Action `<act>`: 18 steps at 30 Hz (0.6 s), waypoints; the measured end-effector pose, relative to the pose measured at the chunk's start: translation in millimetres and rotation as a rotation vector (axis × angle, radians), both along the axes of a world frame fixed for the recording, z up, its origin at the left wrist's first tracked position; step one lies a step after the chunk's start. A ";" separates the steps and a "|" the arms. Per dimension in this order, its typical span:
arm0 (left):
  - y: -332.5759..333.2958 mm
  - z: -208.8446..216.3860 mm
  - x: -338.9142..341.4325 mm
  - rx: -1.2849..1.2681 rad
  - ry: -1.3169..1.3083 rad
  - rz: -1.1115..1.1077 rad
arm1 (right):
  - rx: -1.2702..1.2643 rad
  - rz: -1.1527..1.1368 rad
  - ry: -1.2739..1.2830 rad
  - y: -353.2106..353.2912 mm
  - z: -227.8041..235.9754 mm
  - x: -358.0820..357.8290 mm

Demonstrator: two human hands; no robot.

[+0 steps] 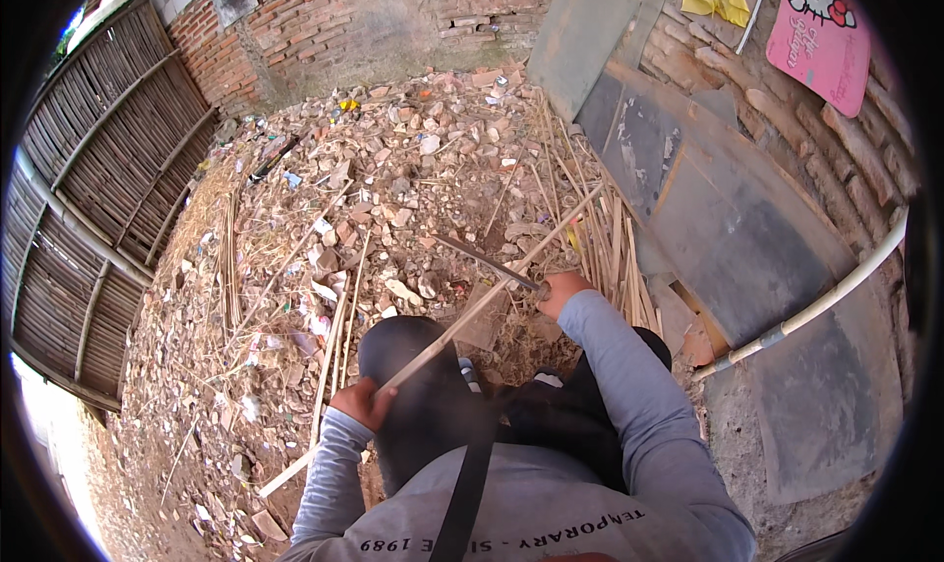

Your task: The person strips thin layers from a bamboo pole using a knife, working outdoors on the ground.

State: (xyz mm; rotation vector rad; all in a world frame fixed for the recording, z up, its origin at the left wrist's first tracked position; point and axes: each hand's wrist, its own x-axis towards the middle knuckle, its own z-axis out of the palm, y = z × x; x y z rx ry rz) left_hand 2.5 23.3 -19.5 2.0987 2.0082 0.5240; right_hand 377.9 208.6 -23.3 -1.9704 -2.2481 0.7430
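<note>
My left hand [362, 403] is closed round a long pale bamboo strip [447, 336], beside my left knee. The strip slants across my lap, from the ground at lower left up toward the right. My right hand [563, 293] grips a long-bladed knife [480, 258], its handle mostly hidden in the fist. The dark blade points away to the left and crosses the strip beyond my knees. Whether the edge touches the strip, I cannot tell.
Rubble and straw cover the ground [393, 188]. Several bamboo strips [619, 247] lie at right, others [339, 336] left of my knee. A bamboo fence [98, 178] stands left, a brick wall [393, 31] behind. Dark boards [728, 218] lean right, near a pale pole [816, 306].
</note>
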 end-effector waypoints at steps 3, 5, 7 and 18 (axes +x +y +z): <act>-0.2 -2.7 -1.9 -0.039 -0.055 0.021 | 0.058 0.052 0.003 -10.3 -0.1 -7.1; 1.1 -3.4 -2.1 -0.030 -0.056 0.018 | 0.095 0.101 -0.026 -6.5 0.3 -3.6; 2.1 -2.9 -2.9 -0.030 -0.064 -0.014 | -0.037 0.020 -0.008 6.5 -7.7 10.1; 0.8 -3.8 -0.6 -0.008 -0.023 0.006 | 0.004 0.112 0.017 -9.5 -7.5 -7.7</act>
